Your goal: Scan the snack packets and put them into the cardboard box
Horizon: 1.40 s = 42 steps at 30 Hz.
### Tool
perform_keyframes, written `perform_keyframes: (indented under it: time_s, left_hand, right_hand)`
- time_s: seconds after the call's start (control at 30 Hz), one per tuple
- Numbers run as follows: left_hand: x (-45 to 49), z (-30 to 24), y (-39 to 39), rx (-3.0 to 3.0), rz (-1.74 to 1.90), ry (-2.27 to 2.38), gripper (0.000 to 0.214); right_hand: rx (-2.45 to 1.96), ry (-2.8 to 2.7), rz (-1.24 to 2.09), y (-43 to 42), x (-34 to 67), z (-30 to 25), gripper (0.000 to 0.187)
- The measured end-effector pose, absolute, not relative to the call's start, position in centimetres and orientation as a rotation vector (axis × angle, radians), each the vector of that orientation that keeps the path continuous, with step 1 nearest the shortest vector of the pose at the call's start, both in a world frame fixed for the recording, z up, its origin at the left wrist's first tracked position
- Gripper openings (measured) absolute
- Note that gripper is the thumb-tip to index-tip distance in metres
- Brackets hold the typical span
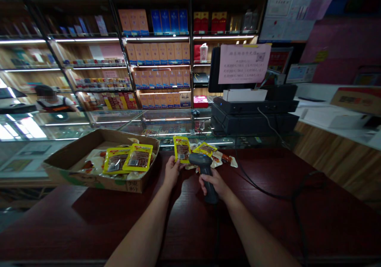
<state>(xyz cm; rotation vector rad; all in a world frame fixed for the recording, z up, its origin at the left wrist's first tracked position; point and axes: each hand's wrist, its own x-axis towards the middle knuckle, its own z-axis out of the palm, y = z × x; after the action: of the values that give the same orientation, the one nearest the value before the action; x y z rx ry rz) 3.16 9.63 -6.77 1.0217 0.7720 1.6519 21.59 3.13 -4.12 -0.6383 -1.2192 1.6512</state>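
Observation:
Near the middle of the dark red counter, my left hand [172,172] grips the lower edge of a yellow snack packet [181,149], which is tilted up with its barcode facing me. My right hand [214,183] is wrapped round the handle of a black barcode scanner [205,171], whose head points toward that packet. Just behind the scanner lies another yellow packet [206,148], among several clear-wrapped snacks [226,159]. To the left, an open cardboard box [98,181] holds two yellow packets [138,157] on top of other wrapped snacks.
A black cable [268,193] curves over the right side of the counter [256,227]. Behind it stand a monitor with a pink notice [244,64] and a black cash drawer [253,120]. A glass display case [169,120] and stocked shelves line the back. A person [55,100] is at far left.

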Motion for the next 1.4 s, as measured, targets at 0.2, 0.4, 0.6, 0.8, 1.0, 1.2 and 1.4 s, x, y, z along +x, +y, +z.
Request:
perform_keyframes:
  time_s: [0.2,0.4,0.6,0.8,1.0,1.2,1.4]
  left_hand:
    - [3.3,-6.3,9.2,1.04,1.636,0.939,0.024]
    - [3.2,-6.6,9.4,1.034,1.654,0.846,0.03]
    - [3.1,-6.6,9.5,0.997,1.688,0.787,0.035]
    - [2.6,-4.6,9.1,0.899,1.845,0.732,0.034]
    - [0.3,0.1,8.6,0.789,2.071,0.659,0.029]
    - [-4.9,3.4,8.0,0.561,2.276,0.631,0.013]
    - [-9.5,3.9,7.2,0.449,2.298,0.634,0.005]
  right_hand:
    - [-0.653,-1.239,1.673,3.0,21.4,-4.0,0.031]
    - [-0.635,-1.245,1.66,2.9,21.3,-4.0,0.032]
    - [-0.62,-1.243,1.66,3.1,21.4,-4.4,0.037]
    - [-0.644,-1.179,1.633,3.0,20.8,-3.7,0.035]
    - [-0.598,-1.213,1.655,3.3,18.1,-0.5,0.031]
    - [-0.447,-1.312,1.684,4.3,12.7,2.6,0.036]
    - [-0.399,-1.343,1.732,4.0,8.5,3.0,0.034]
